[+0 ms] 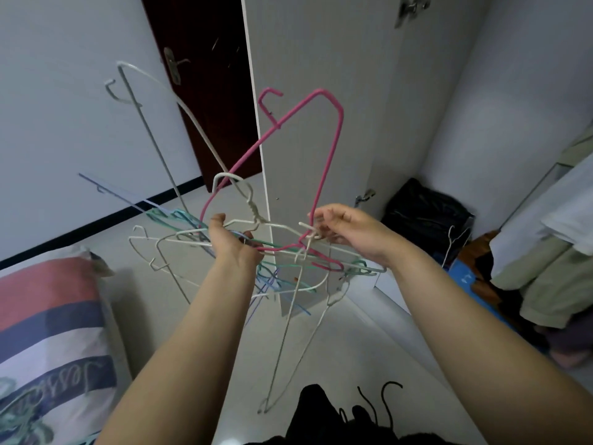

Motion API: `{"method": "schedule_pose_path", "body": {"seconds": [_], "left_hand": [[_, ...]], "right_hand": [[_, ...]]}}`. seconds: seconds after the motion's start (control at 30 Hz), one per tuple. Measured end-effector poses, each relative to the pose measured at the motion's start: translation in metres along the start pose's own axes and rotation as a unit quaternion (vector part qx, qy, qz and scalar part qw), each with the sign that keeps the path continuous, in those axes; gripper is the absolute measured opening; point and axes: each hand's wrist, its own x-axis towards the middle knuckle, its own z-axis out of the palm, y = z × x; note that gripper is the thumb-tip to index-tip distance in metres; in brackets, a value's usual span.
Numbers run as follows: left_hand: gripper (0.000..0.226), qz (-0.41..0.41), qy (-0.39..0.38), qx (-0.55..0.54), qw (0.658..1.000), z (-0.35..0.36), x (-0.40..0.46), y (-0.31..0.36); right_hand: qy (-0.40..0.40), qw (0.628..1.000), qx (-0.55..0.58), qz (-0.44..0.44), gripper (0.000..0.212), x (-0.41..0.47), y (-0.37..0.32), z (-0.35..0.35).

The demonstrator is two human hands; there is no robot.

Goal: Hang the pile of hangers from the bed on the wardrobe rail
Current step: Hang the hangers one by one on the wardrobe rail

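Note:
A tangled bundle of several thin hangers is held up in front of me: white, green, blue and one pink hanger (324,155) that sticks upward. My left hand (232,240) grips the bundle from the left, fingers curled round several wires. My right hand (343,228) pinches a white hanger hook (308,231) at the right of the tangle. A long white hanger (298,342) dangles down toward the floor. The wardrobe's open white door (321,91) stands straight ahead; the rail is not in view.
The bed with a striped red, blue and white cover (48,322) lies at the lower left. A dark brown room door (205,75) is behind the wardrobe door. Clothes (545,277) and a black bag (423,213) fill the wardrobe at right. Pale tiled floor lies below.

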Motion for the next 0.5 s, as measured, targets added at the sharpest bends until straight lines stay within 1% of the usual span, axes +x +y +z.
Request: {"method": "schedule_pose_path", "body": {"seconds": [0.07, 0.1, 0.13, 0.17, 0.2, 0.23, 0.27, 0.3, 0.33, 0.37, 0.4, 0.43, 0.47, 0.5], "left_hand": [[0.032, 0.013, 0.029, -0.009, 0.999, 0.006, -0.003, -0.005], [0.032, 0.017, 0.04, -0.019, 0.999, 0.009, -0.003, -0.007], [0.033, 0.021, 0.048, -0.033, 0.998, 0.012, -0.002, -0.01], [0.034, 0.023, 0.053, -0.05, 0.997, 0.016, -0.001, -0.013], [0.038, 0.026, 0.057, -0.068, 0.996, 0.02, 0.0, -0.016], [0.042, 0.031, 0.062, -0.087, 0.994, 0.025, 0.002, -0.019], [0.043, 0.038, 0.068, -0.108, 0.991, 0.03, 0.004, -0.024], [0.044, 0.046, 0.074, -0.13, 0.988, 0.035, 0.006, -0.03], [0.044, 0.052, 0.08, -0.151, 0.984, 0.041, 0.006, -0.037], [0.045, 0.056, 0.083, -0.169, 0.98, 0.049, 0.005, -0.045], [0.047, 0.057, 0.085, -0.184, 0.977, 0.057, 0.004, -0.054], [0.048, 0.057, 0.087, -0.197, 0.975, 0.064, 0.004, -0.063], [0.048, 0.054, 0.086, -0.209, 0.973, 0.071, 0.003, -0.071], [0.05, 0.048, 0.081, -0.216, 0.972, 0.078, 0.002, -0.079]], "right_hand": [[0.017, 1.0, -0.016, -0.002, 0.028, -0.001, 0.0, -0.016], [0.05, 0.998, -0.029, -0.009, 0.031, 0.001, 0.004, -0.025], [0.104, 0.994, -0.023, -0.018, 0.033, 0.004, 0.009, -0.035], [0.177, 0.984, -0.003, -0.023, 0.032, 0.01, 0.02, -0.047], [0.252, 0.967, 0.034, -0.02, 0.027, 0.016, 0.034, -0.061], [0.322, 0.944, 0.067, -0.003, 0.021, 0.021, 0.053, -0.076], [0.373, 0.923, 0.088, 0.03, 0.018, 0.026, 0.073, -0.091], [0.398, 0.91, 0.085, 0.081, 0.021, 0.031, 0.094, -0.105], [0.39, 0.907, 0.087, 0.133, 0.024, 0.034, 0.115, -0.115], [0.362, 0.907, 0.103, 0.186, 0.027, 0.034, 0.129, -0.12], [0.314, 0.91, 0.131, 0.237, 0.028, 0.033, 0.139, -0.121], [0.249, 0.913, 0.154, 0.286, 0.031, 0.031, 0.148, -0.121], [0.189, 0.914, 0.16, 0.322, 0.042, 0.029, 0.155, -0.12], [0.14, 0.913, 0.155, 0.35, 0.058, 0.028, 0.16, -0.121]]}}
